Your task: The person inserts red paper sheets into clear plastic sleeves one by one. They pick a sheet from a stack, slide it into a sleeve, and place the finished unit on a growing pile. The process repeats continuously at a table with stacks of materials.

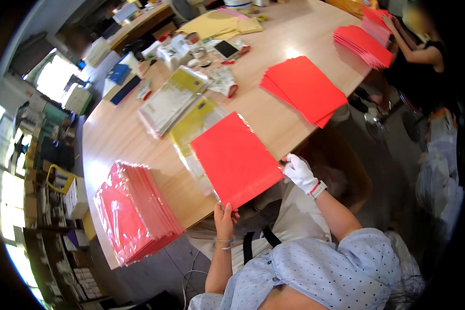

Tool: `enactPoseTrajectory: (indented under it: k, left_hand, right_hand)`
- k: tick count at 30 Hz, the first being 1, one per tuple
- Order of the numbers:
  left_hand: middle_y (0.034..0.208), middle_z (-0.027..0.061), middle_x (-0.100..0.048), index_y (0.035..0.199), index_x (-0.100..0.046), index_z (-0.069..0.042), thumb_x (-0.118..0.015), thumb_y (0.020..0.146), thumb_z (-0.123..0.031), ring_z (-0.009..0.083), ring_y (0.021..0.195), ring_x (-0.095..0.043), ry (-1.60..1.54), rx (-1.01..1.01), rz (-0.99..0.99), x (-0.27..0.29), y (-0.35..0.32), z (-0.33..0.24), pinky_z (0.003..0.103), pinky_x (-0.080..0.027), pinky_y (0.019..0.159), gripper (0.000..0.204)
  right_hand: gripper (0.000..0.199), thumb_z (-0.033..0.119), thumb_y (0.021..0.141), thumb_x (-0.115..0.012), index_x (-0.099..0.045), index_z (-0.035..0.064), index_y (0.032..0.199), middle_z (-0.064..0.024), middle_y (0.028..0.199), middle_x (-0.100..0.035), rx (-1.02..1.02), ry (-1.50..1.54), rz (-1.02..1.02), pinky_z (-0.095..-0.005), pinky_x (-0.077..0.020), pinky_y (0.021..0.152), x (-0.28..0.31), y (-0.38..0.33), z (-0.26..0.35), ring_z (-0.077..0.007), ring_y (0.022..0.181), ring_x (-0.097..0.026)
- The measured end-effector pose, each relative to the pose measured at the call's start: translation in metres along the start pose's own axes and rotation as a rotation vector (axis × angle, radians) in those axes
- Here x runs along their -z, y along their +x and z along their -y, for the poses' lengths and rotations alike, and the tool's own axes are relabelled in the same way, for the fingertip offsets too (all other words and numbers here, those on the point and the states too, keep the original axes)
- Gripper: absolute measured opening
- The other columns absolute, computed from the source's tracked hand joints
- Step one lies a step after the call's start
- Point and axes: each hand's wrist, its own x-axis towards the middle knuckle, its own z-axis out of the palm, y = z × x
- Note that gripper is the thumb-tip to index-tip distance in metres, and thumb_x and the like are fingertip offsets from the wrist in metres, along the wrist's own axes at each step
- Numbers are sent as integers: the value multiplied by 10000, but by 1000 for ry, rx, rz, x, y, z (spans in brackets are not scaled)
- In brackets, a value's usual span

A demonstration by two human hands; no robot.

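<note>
1. So, the left hand (223, 219) is pinching the near corner of a red sheet in a clear sleeve (236, 159), grip clenched on it with the thumb on top.
2. The right hand (299, 173), in a white glove, is grasping the same sheet at its right edge.
3. That sheet is sitting tilted over the near edge of the wooden tabletop (129, 134), partly covering some yellow-printed clear bags (194, 124).
4. A stack of sleeved red sheets (132, 212) is lying to the left, well apart from the hands.
5. A loose pile of red sheets (305, 89) is resting further back on the right.
6. Another person (423, 49) is handling a third red stack (361, 45) at the far end.
</note>
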Motion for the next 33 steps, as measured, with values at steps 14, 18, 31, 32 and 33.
enactPoseTrajectory:
  k: [14, 18, 31, 32, 33]
  left_hand:
    - [994, 88, -597, 1146, -520, 44, -441, 920, -143, 139, 839, -574, 300, -705, -683, 216, -156, -194, 272, -468, 774, 304]
    - [1204, 113, -534, 1312, -425, 32, -420, 925, -166, 192, 1090, -497, 574, -204, -833, 359, -149, -117, 302, -379, 941, 435]
    - [1241, 146, -491, 1246, -397, 54, -412, 959, -239, 249, 1088, -514, 669, -1054, -1245, 248, -160, -129, 347, -407, 899, 410]
    - [1214, 149, -512, 1222, -414, 49, -412, 961, -220, 244, 1051, -535, 626, -1108, -1242, 230, -160, -131, 341, -428, 864, 376]
    - [1155, 147, -541, 1201, -422, 44, -417, 957, -196, 232, 991, -550, 616, -1128, -1160, 224, -155, -126, 331, -436, 827, 343]
  right_hand:
    - [323, 143, 851, -528, -565, -17, 1128, -91, 785, -644, 343, 279, 819, -261, -482, 680, -291, -6, 136, -145, 754, -613]
    - [301, 224, 863, -523, -596, 50, 1097, -78, 747, -637, 519, -288, 874, -294, -479, 690, -323, -16, 177, -145, 716, -611]
    - [319, 293, 783, -549, -656, 20, 907, -162, 898, -666, 310, -1376, 686, -417, -503, 683, -18, 22, -43, -301, 772, -646]
    - [217, 253, 758, -560, -638, 50, 764, -138, 750, -628, 261, -1549, 275, -396, -489, 614, 32, 31, -55, -300, 654, -615]
    - [181, 212, 734, -571, -619, 79, 621, -114, 603, -591, 194, -1688, -161, -375, -475, 544, 93, 34, -91, -299, 535, -583]
